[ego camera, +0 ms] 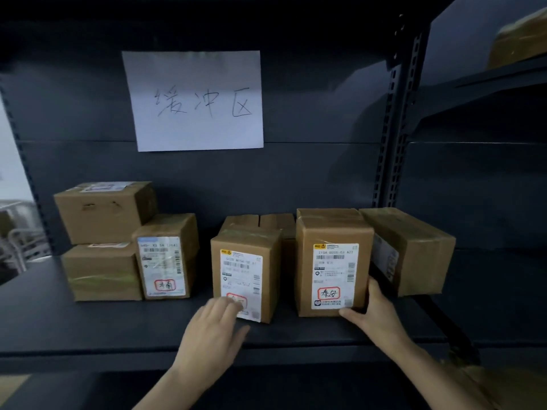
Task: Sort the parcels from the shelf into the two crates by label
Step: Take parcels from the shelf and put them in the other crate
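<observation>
Dark shelf, with a paper sign on its back wall. My right hand grips the lower right corner of the tall parcel standing there; my left hand, fingers straight, lies over the label of the middle parcel.

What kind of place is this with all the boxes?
Probably a parcel storeroom or sorting depot. Taped cardboard parcels with printed shipping labels stand on a dark metal shelf, and a handwritten paper sign hangs on the panel behind them.
</observation>
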{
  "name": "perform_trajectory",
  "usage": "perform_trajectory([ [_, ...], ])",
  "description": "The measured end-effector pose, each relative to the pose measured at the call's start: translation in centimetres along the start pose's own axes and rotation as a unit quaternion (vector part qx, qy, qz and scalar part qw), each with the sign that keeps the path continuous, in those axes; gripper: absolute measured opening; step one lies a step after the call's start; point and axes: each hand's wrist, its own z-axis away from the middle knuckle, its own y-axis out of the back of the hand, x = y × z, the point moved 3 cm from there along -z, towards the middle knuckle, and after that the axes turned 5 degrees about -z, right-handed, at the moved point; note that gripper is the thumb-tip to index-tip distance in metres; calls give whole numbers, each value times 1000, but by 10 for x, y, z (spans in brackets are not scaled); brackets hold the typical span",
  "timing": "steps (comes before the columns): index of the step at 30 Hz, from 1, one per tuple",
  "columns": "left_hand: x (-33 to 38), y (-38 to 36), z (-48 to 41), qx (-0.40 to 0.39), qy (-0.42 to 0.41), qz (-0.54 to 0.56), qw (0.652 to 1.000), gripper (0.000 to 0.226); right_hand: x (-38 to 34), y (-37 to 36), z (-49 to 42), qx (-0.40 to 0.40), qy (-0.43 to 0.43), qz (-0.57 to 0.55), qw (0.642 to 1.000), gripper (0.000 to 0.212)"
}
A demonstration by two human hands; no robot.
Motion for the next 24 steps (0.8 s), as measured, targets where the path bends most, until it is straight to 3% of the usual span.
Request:
perform_trajectory([
  [3, -28, 2, -1, -36, 127, 3, 991, 50, -1, -2, -6, -12, -23, -31, 999, 94],
  [7, -50, -15, -8, -117, 307, 182, 927, 92, -2, -3, -9, -20, -45, -34, 998, 97],
  [10, -47, -28, -19, -141, 308, 252, 906, 94, -2, -3, -10, -21, -50, -34, 998, 95],
  [13, -34, -36, -29, -133, 294, 270, 907, 76, -3, -3, -10, -24, -55, -39, 997, 93],
  [16, -22, -40, -36, -131, 280, 279, 909, 83, -5, -3, -10, -28, -53, -35, 998, 92],
  [24, -13, -40, -43, -144, 271, 319, 897, 69, -10, -6, -11, -51, -54, -35, 997, 92],
])
